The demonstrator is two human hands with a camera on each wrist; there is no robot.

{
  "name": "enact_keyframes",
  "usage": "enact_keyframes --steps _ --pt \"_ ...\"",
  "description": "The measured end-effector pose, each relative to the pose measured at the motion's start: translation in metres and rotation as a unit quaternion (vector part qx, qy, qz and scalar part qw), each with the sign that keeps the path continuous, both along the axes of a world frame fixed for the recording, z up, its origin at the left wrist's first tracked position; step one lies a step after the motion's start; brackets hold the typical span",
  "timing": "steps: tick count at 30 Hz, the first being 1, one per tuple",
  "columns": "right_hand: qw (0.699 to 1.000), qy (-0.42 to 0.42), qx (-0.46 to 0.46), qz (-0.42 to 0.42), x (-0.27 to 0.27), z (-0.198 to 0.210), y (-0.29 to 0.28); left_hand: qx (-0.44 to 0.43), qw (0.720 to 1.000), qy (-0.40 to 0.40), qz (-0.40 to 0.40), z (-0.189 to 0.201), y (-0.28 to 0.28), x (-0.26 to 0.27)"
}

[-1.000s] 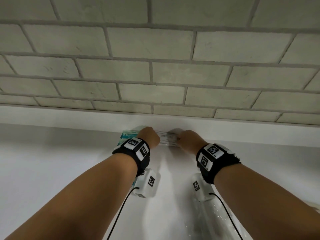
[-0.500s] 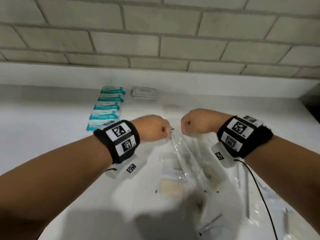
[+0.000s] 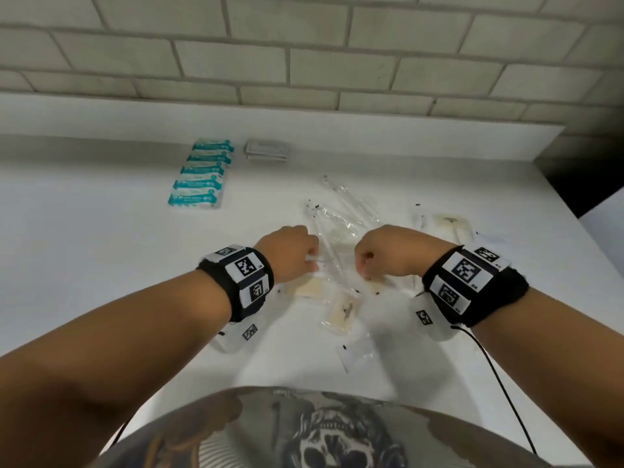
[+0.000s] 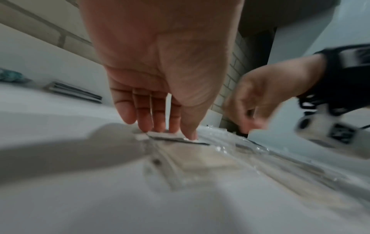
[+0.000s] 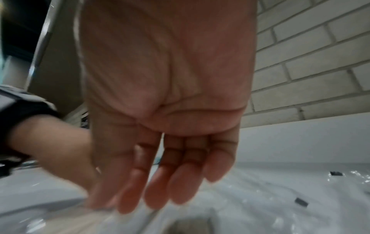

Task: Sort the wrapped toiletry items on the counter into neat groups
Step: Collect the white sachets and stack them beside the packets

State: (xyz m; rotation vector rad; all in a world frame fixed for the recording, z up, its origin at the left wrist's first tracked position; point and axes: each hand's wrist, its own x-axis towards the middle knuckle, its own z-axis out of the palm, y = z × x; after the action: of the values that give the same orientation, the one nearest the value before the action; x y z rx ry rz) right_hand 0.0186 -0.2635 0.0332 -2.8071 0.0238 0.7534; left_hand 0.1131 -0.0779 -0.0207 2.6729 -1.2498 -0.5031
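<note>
Left hand [image 4: 160, 82] presses straight fingertips on a clear-wrapped packet [image 4: 176, 137] mid-tabletop [image 3: 84, 265]; right hand [image 5: 166, 110] hovers beside it, fingers loose, empty.

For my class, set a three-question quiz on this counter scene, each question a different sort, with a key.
1. True or false: the teal packets lie in a row near the back of the counter.
2. What does the left hand touch? A) a teal packet B) a flat clear-wrapped item C) the wall
3. Fill in: the right hand holds ____.

Key: 1 true. 2 B; the fingertips rest on it in the left wrist view. 3 nothing; its fingers hang relaxed above the loose clear wrappers.
</note>
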Motion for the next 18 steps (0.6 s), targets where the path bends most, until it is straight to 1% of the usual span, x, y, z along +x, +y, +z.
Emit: enact_keyframes --steps 1,3,4,6,8,11,14,16,18 --pt "0.999 0.038 0.010 0.019 -0.012 0.002 0.007 -0.005 1.000 0.000 0.013 -0.001 -0.001 -0.005" --pt "0.993 0.083 -0.015 0.077 -0.035 -0.004 0.019 -0.006 0.999 0.001 0.047 -0.002 -0.003 -0.013" --pt "0.990 0.083 -0.045 0.107 -0.046 -0.011 0.024 -0.003 0.998 0.006 0.059 -0.002 -0.004 -0.015" --pt "0.983 0.040 -0.089 0.153 -0.062 -0.028 0.030 0.007 0.997 0.017 0.080 -0.001 -0.006 -0.018" --pt "0.987 0.002 -0.074 0.140 -0.070 -0.038 0.029 0.026 0.995 0.019 0.092 0.001 -0.010 -0.020" --pt "0.996 0.013 -0.031 0.080 -0.073 -0.033 0.026 0.078 0.992 0.012 0.094 0.008 -0.017 -0.025" --pt "0.992 0.000 -0.063 0.112 -0.074 -0.030 0.024 0.106 0.988 0.032 0.107 0.010 -0.024 -0.030" --pt "0.991 -0.023 -0.064 0.113 -0.077 -0.030 0.021 0.074 0.989 0.037 0.126 0.012 -0.024 -0.031" --pt "0.996 -0.048 -0.029 0.064 -0.079 -0.026 0.006 -0.003 0.984 0.058 0.171 0.017 -0.020 -0.034"
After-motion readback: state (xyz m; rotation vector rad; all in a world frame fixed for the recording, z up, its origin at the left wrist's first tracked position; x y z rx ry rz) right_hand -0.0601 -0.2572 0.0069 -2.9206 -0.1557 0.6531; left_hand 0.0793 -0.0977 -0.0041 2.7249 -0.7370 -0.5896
